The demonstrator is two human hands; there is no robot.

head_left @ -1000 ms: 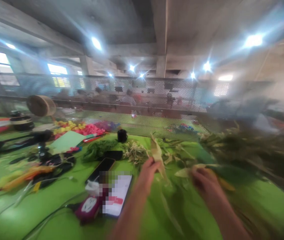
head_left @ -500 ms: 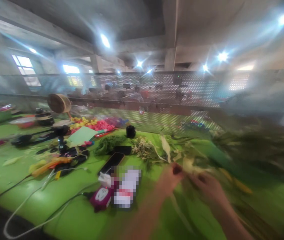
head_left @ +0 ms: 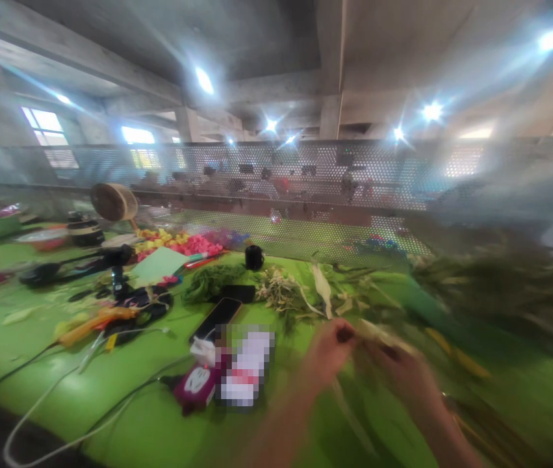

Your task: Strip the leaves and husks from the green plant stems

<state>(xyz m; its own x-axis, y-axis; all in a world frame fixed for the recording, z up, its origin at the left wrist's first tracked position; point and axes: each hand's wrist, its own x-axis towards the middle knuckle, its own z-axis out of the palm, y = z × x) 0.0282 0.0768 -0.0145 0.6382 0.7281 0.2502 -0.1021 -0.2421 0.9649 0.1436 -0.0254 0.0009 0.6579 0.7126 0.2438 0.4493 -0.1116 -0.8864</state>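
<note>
My left hand (head_left: 327, 354) and my right hand (head_left: 405, 377) meet low in the middle of the view, both blurred by motion. Between them runs a pale yellow-green leaf strip (head_left: 376, 333), pinched at its left end by my left fingers and held from the right by my right hand. Loose dried leaves and husks (head_left: 322, 289) lie on the green table (head_left: 169, 429) just beyond my hands. A big blurred bunch of green foliage (head_left: 495, 286) fills the right side.
Left of my hands lie two phones (head_left: 218, 318), a magenta pouch (head_left: 193, 387) and white cables (head_left: 62, 416). Further back are an orange tool (head_left: 91, 322), a small tripod (head_left: 117, 273), a black cup (head_left: 254, 257), coloured petals (head_left: 183, 244) and a perforated metal screen (head_left: 305, 188).
My hands have come together from apart; a second ago the left held a leaf upright. The camera has swung a little to the left and down.
</note>
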